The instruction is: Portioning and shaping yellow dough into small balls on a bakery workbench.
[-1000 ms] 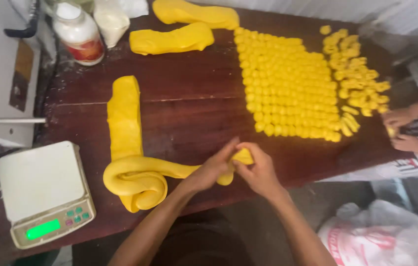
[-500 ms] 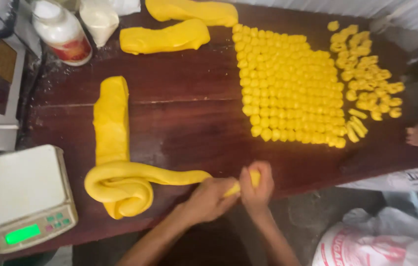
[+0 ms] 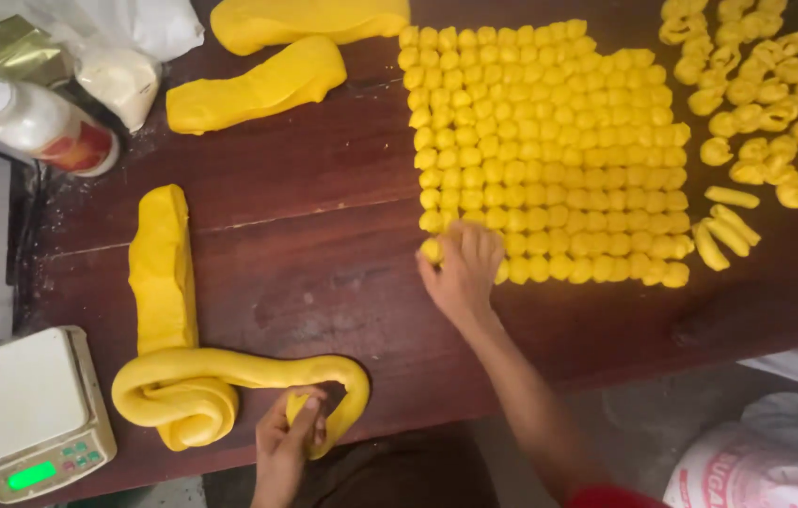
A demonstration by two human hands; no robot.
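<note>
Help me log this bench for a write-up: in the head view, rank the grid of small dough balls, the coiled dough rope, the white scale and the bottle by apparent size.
1. Grid of small dough balls
2. Coiled dough rope
3. White scale
4. Bottle
The scale is cut by the frame edge, so its rank is less sure.

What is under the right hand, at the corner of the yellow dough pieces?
One small yellow dough piece shows at the fingertips of the right hand. Whatever lies beneath the palm is covered; around it is dark wooden table.

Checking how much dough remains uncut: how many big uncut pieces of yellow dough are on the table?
3. One slab at the top edge, partly cut off; one log just below it; one long rope coiled at front left, its end held by the left hand.
</note>
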